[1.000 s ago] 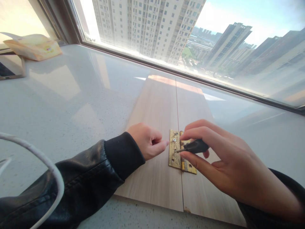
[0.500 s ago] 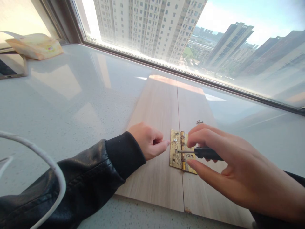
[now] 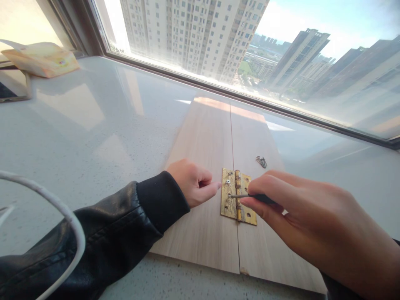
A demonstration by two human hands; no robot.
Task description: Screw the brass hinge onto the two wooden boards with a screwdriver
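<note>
A brass hinge lies opened flat across the seam between two pale wooden boards. My right hand is closed around the dark handle of a screwdriver, whose tip meets a screw in the hinge's left leaf. Another screw head shows just above it in that leaf; the right leaf's visible holes look bare. My left hand rests on the left board with curled fingers, thumb and fingertip by the hinge's left edge. Whether anything is inside those fingers cannot be seen.
Several loose screws lie on the right board above the hinge. A white cable loops over my left sleeve. On the speckled white sill stands a yellowish packet at far left. A window frame runs along the back.
My right hand's fingers have closed in around the screwdriver handle, where they were spread before. The loose screws show more fully now. My left hand stays at the hinge.
</note>
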